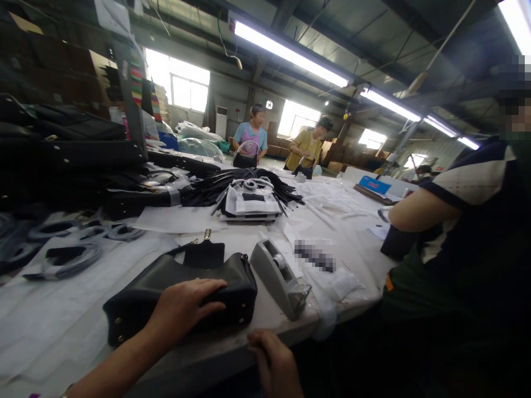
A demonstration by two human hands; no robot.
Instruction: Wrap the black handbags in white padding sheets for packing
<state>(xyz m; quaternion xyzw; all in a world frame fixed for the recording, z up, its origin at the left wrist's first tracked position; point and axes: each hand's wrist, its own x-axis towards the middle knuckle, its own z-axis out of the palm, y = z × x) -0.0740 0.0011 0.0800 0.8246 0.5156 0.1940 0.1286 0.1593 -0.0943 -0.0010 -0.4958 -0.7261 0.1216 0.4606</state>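
A black handbag (145,287) lies on its side on the white table, its flap with a gold clasp pointing away from me and small metal studs showing on the near face. My left hand (191,304) rests on it, fingers stretched flat and thumb apart, not wrapped round it. Just right of the bag stands a grey tape dispenser (276,276). My right hand (276,362) is at the table's front edge, below the dispenser, with its fingers curled in; whatever may be inside them is hidden.
Bundled black straps (203,188) and a wrapped stack (251,204) lie farther back. Coiled straps (70,260) and piled black bags (62,149) are at left. A co-worker (464,221) stands close at right; others work across the table. A blue box (373,185) sits far right.
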